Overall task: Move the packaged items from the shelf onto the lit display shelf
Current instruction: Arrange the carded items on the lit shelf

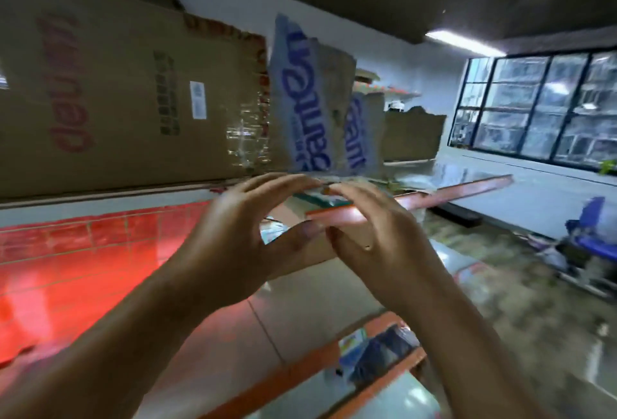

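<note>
Head view: a person's left hand point(240, 235) and right hand point(377, 235) reach up, fingers curled around a flat teal-and-white package point(317, 199) lying at the orange edge of a shelf point(460, 192). Motion blur hides whether either hand actually grips it. Above stand a large cardboard box point(117, 101) with red lettering and blue-printed cartons point(300, 101). The red-lit display shelf point(66, 268) glows at left, below the boxes.
</note>
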A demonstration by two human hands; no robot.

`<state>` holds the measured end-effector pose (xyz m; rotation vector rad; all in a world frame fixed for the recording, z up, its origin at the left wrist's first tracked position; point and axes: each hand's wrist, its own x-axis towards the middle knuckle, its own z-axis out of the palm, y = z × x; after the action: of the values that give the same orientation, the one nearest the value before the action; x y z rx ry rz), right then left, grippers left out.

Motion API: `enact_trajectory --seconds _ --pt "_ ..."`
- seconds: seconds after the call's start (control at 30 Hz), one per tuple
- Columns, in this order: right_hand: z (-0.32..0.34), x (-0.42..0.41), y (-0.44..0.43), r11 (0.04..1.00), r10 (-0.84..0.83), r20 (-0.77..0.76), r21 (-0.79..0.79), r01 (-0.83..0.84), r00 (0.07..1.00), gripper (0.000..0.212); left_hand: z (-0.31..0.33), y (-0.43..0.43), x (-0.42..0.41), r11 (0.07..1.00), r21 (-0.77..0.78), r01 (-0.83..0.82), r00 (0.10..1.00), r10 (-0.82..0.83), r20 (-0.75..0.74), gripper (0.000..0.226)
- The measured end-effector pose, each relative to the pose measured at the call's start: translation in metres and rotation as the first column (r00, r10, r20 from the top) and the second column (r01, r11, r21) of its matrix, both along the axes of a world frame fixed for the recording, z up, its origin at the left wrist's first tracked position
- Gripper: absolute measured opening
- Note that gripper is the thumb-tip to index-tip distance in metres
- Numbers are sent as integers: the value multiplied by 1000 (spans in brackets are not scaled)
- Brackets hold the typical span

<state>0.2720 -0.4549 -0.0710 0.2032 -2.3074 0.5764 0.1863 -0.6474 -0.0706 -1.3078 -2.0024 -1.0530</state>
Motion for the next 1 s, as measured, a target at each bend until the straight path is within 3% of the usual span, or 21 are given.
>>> enact_trajectory --seconds 0.23,0.43,0.77,1.0 --pt "5 108 106 967 -256 9 8 256 967 51 18 114 63 991 -67 115 993 -117 -34 52" --pt "11 147 159 940 -340 22 -17 341 940 48 29 176 84 981 -104 163 985 -167 -38 55" --pt "29 103 232 902 -431 38 31 430 901 47 70 246 -6 934 -346 90 979 -146 -139 51" --pt "63 12 281 888 -449 36 127 442 893 47 116 284 -112 903 -428 30 995 -68 -74 47"
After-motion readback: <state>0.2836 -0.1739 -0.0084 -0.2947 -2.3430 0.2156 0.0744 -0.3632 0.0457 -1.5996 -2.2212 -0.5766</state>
